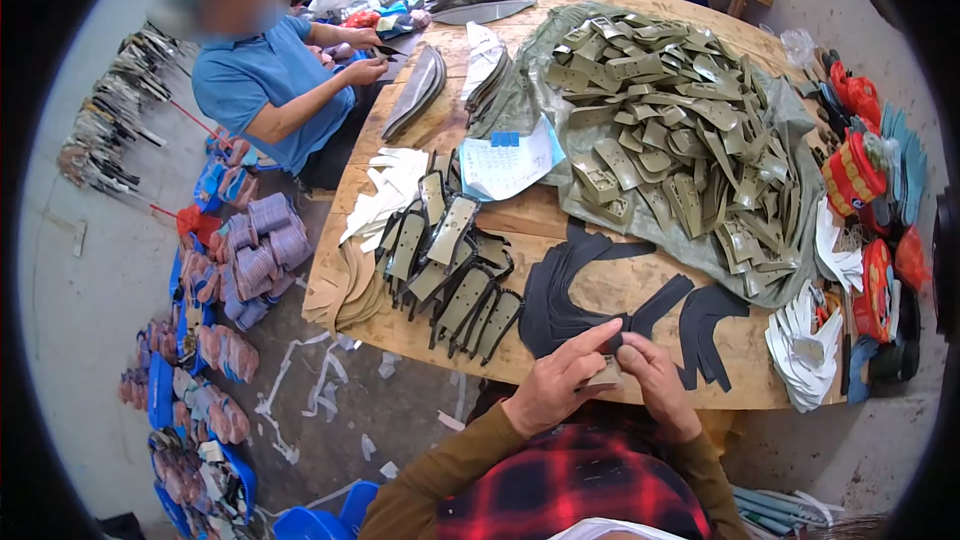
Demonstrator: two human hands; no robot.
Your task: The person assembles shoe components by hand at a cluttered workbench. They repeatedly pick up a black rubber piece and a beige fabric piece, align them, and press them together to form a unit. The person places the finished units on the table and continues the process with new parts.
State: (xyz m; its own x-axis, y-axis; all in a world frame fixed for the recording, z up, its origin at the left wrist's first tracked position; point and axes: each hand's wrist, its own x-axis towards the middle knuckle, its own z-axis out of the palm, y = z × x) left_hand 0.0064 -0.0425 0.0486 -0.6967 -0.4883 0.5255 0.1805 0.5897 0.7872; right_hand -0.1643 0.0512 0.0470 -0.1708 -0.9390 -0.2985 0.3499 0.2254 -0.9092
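Note:
At the table's front edge, my left hand (562,377) is closed on a small olive-grey shoe piece (605,376), partly covered by my fingers. My right hand (656,376) pinches a dark strip (616,342) against the top of that same piece. Just beyond my hands lies a fanned stack of black curved cut pieces (556,292), and more black curved pieces (712,320) rest to its right. To the left stands a cluster of olive pieces with black edging (440,258). A big heap of plain olive pieces (670,110) covers a green plastic sheet (800,125).
Tan curved pieces (345,290) and white pieces (385,195) line the wooden table's (420,344) left side, near a written paper sheet (505,168). White pieces (803,345) lie at the right edge. A co-worker (275,90) handles dark pieces at far left. Blue trays (160,390) hold bundles on the floor.

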